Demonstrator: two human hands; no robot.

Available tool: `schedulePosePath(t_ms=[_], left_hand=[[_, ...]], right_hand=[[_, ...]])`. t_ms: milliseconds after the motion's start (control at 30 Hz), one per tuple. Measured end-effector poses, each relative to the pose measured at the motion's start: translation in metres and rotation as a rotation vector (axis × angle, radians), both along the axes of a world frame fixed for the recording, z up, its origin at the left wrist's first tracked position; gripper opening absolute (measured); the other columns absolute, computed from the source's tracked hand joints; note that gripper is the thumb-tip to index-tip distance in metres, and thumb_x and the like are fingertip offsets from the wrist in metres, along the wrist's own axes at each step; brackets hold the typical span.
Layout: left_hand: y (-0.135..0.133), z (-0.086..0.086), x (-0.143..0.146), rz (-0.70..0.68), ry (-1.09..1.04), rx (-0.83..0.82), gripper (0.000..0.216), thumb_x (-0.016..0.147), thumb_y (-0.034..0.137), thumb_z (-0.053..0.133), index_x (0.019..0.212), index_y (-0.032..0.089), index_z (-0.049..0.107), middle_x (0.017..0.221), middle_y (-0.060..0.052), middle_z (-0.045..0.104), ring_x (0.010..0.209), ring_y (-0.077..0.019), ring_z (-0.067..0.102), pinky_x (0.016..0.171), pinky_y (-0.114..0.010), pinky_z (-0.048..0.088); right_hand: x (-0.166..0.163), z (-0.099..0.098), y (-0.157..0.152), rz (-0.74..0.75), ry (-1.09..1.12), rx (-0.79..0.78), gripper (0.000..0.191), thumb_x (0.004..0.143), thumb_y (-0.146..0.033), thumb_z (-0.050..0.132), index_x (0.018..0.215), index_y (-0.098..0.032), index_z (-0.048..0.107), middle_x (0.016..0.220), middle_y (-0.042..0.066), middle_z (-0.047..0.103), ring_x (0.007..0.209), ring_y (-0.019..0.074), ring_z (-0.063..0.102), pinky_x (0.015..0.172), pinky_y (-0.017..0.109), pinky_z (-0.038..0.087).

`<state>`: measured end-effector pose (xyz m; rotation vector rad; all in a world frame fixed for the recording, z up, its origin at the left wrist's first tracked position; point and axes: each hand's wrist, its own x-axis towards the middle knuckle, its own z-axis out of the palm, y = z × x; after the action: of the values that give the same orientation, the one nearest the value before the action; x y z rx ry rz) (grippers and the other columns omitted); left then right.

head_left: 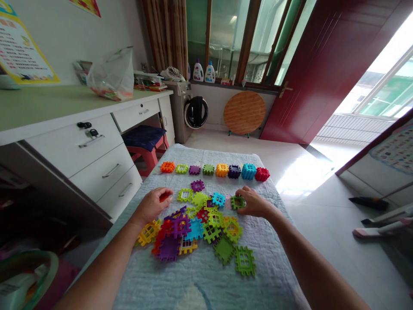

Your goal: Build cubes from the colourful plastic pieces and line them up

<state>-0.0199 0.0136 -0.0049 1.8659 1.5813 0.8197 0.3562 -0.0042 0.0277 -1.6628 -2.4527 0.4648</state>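
My left hand (152, 205) is curled at the left of the cloth-covered table, its fingers closed round an orange-red piece (165, 196) that is mostly hidden. On the right, my right hand (254, 202) grips the edge of a dark green interlocking tile (237, 203) with a window opening. Between and below my hands spreads a loose pile of notched plastic tiles, among them a solid purple tile (169, 248), a blue tile (195, 229) and a green window tile (245, 261). Beyond them stands a row of colour-sorted stacks, from an orange stack (167, 167) to a red stack (262, 174).
A pale blue cloth (155, 284) covers the table. To the left are a desk with drawers (93, 150) and a stool (146, 140). A washing machine (180, 112) and a round wooden board (245, 113) stand at the back, near a red door (316, 73).
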Motion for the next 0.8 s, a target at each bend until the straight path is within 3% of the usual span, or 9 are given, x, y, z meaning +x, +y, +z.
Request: schedulePosePath(t_ms=[167,267,367,467,633,800], left_hand=[[0.002,-0.001,-0.001,-0.023,0.016,0.021,0.027,0.074,0.040,0.055,0.089,0.020,0.064,0.091,-0.005,0.069,0.081,-0.0214,0.066,0.074,-0.031,0.054],[0.003,-0.001,-0.002,-0.032,0.022,0.042,0.025,0.074,0.038,0.055,0.088,0.020,0.065,0.091,-0.006,0.069,0.083,-0.0219,0.065,0.076,-0.032,0.053],[0.005,-0.002,-0.003,-0.031,0.043,0.075,0.024,0.073,0.036,0.056,0.088,0.020,0.066,0.093,-0.006,0.069,0.089,-0.0235,0.064,0.082,-0.034,0.051],[0.005,-0.001,-0.004,-0.033,0.055,0.084,0.024,0.073,0.035,0.056,0.088,0.021,0.067,0.095,-0.006,0.069,0.091,-0.0236,0.064,0.084,-0.034,0.050],[0.004,-0.001,-0.005,-0.041,0.098,0.084,0.024,0.075,0.034,0.055,0.091,0.020,0.066,0.098,-0.006,0.069,0.095,-0.0235,0.063,0.087,-0.034,0.049],[0.004,0.000,-0.005,-0.040,0.110,0.096,0.022,0.075,0.032,0.055,0.090,0.020,0.065,0.097,-0.006,0.069,0.096,-0.0238,0.062,0.089,-0.035,0.047]], right_hand=[[-0.007,0.005,0.007,0.027,-0.127,0.004,0.039,0.055,-0.026,0.070,0.091,-0.019,0.057,0.091,0.006,0.051,0.079,0.0199,0.049,0.069,0.032,0.039],[-0.015,0.019,0.019,0.021,-0.159,0.110,0.040,0.056,-0.031,0.071,0.091,-0.021,0.057,0.090,0.006,0.052,0.083,0.0228,0.047,0.071,0.033,0.036],[-0.032,0.037,0.046,-0.003,-0.115,0.267,0.045,0.058,-0.034,0.071,0.099,-0.023,0.058,0.096,0.007,0.052,0.090,0.0253,0.044,0.076,0.037,0.034],[-0.058,0.046,0.081,-0.020,-0.099,0.325,0.047,0.060,-0.039,0.070,0.103,-0.024,0.059,0.104,0.008,0.051,0.096,0.0275,0.042,0.082,0.040,0.032],[-0.093,0.036,0.132,-0.088,-0.176,0.254,0.051,0.062,-0.045,0.068,0.106,-0.022,0.060,0.110,0.010,0.050,0.102,0.0296,0.040,0.084,0.040,0.032],[-0.104,0.023,0.155,-0.073,-0.226,0.176,0.052,0.061,-0.045,0.068,0.107,-0.022,0.061,0.111,0.012,0.051,0.101,0.0299,0.042,0.083,0.040,0.033]])
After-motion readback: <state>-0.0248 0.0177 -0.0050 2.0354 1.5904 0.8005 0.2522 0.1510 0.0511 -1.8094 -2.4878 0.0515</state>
